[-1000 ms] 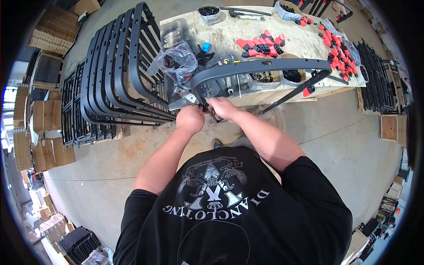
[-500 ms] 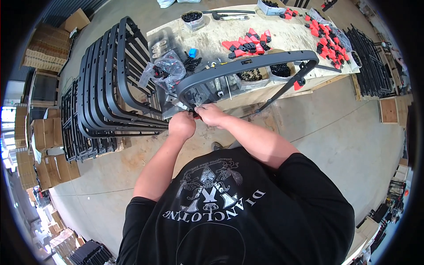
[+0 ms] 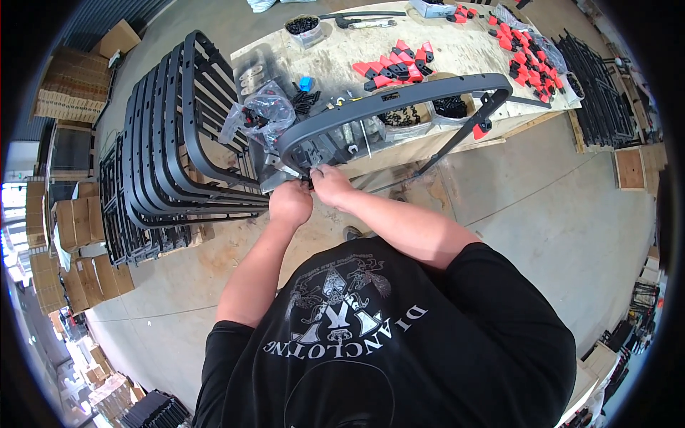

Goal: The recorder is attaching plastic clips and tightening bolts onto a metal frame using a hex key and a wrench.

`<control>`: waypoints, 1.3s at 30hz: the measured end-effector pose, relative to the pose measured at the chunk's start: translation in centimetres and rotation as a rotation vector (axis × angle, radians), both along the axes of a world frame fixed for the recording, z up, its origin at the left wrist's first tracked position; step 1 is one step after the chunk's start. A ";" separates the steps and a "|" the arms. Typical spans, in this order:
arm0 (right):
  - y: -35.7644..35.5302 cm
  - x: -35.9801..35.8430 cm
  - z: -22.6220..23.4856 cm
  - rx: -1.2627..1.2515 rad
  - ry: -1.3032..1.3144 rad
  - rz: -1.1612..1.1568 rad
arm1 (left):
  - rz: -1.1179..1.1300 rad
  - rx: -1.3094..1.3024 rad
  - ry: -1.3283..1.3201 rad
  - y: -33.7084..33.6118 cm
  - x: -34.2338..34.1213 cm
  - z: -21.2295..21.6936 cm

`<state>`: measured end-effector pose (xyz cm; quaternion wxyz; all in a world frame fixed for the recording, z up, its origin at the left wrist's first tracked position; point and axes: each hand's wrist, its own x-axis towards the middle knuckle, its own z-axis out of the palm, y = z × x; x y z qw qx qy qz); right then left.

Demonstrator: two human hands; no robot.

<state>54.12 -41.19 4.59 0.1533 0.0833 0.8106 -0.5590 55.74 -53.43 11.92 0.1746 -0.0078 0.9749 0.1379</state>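
A black metal frame (image 3: 389,98) with rounded corners stands tilted at the near edge of the workbench. Both of my hands meet at its near left end. My right hand (image 3: 330,187) is closed, fingers pinched on the frame there. Pressed close beside it, my left hand (image 3: 290,203) is curled shut; what lies under its fingers is hidden. On the frame's right leg sits a red-and-black plastic bracket (image 3: 481,130). Behind the frame, a wrench (image 3: 353,149) and a thin screwdriver-like rod (image 3: 366,139) lie on the bench.
Several matching black frames (image 3: 171,128) stand in a row left of the wooden workbench (image 3: 335,64). On the bench are a plastic bag (image 3: 267,114), a small blue block (image 3: 306,83), red-and-black brackets (image 3: 399,64) and boxes of small black parts (image 3: 303,30). Cardboard boxes (image 3: 75,228) are at far left.
My hands stay together at the same end of the frame, shifted slightly left. A bit of red seen between them before is now covered. The view has moved a little.
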 end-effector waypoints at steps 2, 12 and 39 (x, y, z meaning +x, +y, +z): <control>-0.2 -0.4 0.2 -0.161 -0.166 -0.034 | 0.002 0.003 0.004 -0.3 0.1 -0.2; 4.8 -6.4 1.1 0.636 0.195 0.087 | 0.008 -0.034 -0.004 -0.8 0.7 -0.5; 10.1 -4.6 -1.1 0.331 0.188 0.069 | 0.051 0.094 0.002 -1.3 0.7 -0.8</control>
